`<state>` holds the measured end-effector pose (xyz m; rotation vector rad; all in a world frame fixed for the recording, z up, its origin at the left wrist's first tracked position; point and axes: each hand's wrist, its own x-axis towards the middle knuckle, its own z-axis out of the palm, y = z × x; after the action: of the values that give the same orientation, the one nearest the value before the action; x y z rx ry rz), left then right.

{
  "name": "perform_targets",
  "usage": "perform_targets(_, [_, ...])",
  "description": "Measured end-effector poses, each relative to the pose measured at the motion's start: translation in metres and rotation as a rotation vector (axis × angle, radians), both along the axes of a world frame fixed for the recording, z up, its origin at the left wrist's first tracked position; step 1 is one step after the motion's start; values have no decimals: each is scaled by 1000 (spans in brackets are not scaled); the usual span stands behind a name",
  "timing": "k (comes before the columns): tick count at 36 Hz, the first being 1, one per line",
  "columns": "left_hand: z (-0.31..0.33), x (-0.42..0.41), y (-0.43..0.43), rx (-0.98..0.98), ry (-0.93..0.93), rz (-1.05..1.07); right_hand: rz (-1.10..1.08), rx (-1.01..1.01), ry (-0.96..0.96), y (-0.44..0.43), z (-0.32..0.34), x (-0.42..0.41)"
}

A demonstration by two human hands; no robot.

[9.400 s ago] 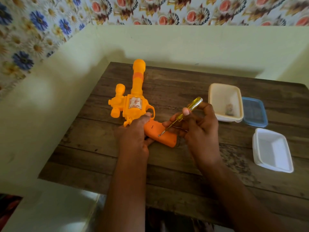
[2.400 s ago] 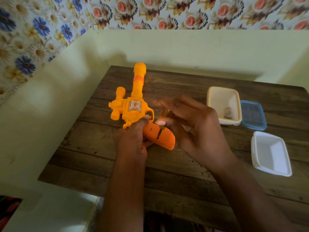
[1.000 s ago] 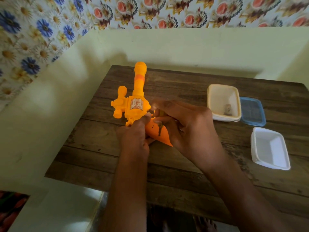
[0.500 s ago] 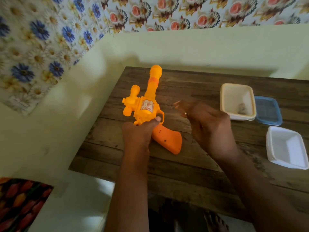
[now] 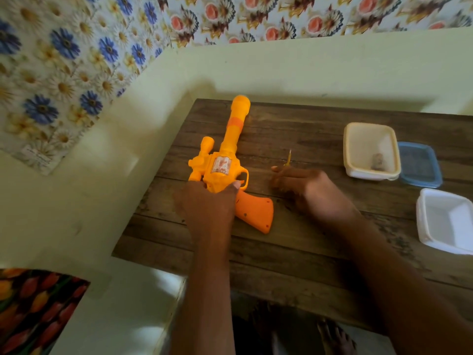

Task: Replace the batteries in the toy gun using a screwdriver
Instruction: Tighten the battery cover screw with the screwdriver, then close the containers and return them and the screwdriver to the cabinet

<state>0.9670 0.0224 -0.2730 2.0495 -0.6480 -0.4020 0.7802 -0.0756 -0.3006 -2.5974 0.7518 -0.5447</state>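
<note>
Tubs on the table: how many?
2. The cream tub sits far right, a blue lid beside it; the white tub sits nearer, partly cut off by the frame's right edge.

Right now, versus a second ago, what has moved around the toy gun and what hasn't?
The right hand has pulled rightward off the handle of the toy gun, down to the table, taking the screwdriver with it; whether it still grips the tool is blurred. Unchanged: the left hand holds the gun's body, and the cream container, blue lid and white container sit where they were.

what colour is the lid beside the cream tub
The lid is blue, seen best in the head view.
</note>
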Motion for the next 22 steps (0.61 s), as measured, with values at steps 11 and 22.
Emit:
perform_targets(11, [11,-23,-7,-166,-222,37,-75,-7,-80,0,0,-3])
perform_targets(22, [10,-83,-30,-397,-56,-274,-517,-238,-383,12,26,-49])
